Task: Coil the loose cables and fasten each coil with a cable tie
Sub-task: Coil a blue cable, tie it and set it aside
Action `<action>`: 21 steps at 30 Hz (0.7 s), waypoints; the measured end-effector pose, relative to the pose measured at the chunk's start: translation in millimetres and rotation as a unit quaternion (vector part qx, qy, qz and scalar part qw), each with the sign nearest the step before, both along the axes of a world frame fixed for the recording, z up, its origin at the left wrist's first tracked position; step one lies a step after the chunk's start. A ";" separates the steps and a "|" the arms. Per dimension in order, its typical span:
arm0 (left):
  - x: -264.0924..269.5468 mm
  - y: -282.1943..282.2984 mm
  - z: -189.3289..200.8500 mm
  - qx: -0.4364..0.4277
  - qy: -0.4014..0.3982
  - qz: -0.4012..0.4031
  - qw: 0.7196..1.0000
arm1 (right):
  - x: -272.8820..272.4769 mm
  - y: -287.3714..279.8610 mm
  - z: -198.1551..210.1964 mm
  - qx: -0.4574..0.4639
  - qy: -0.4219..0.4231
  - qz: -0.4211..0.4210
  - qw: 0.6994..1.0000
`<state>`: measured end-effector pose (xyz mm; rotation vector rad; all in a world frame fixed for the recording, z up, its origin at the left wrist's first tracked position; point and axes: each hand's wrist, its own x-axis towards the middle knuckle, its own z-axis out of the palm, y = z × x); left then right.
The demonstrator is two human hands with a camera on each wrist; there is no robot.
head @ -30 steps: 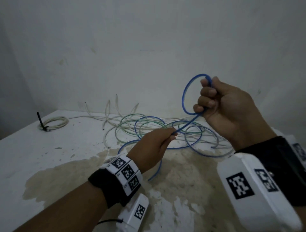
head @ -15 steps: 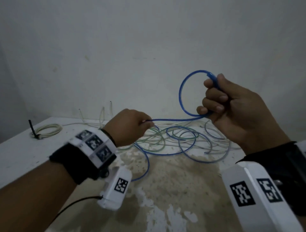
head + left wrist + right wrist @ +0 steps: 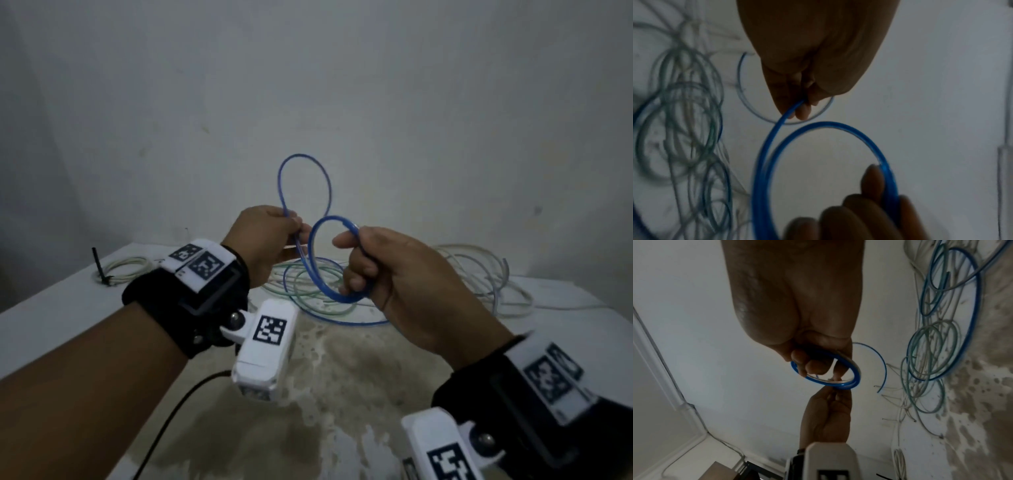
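A blue cable (image 3: pixel 317 281) is held above the table by both hands. My right hand (image 3: pixel 394 274) grips a small coil of it (image 3: pixel 851 382), its fingers curled through the ring (image 3: pixel 838 128). My left hand (image 3: pixel 267 236) pinches the same blue cable (image 3: pixel 791 112) just left of the coil, and a fresh loop (image 3: pixel 303 161) rises above its fingertips. The rest of the blue cable trails down into a loose tangle of green and white cables (image 3: pixel 308 284) on the table (image 3: pixel 51 315).
A white coil fastened with a black cable tie (image 3: pixel 120 270) lies at the table's far left. More loose white cables (image 3: pixel 479 267) spread at the far right. The wall (image 3: pixel 342 85) stands close behind. The table top (image 3: pixel 342 377) is stained in front.
My left hand has lifted from the tangle and carried the blue cable up to the right hand, forming a new loop. The right hand has moved left and lower with its coil.
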<state>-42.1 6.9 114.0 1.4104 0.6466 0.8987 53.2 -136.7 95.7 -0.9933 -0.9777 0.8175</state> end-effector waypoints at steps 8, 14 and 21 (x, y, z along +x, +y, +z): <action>-11.7 -12.4 -5.4 0.205 0.105 -0.032 0.972 | -2.9 11.0 -7.0 -0.080 -0.056 -0.029 0.995; -16.7 -16.6 -11.8 0.161 0.076 -0.059 0.982 | -4.3 12.6 -4.0 -0.105 -0.107 -0.055 0.987; -18.8 -17.0 -11.0 0.100 0.043 -0.083 0.991 | -0.9 15.5 -5.9 -0.072 -0.276 -0.163 0.945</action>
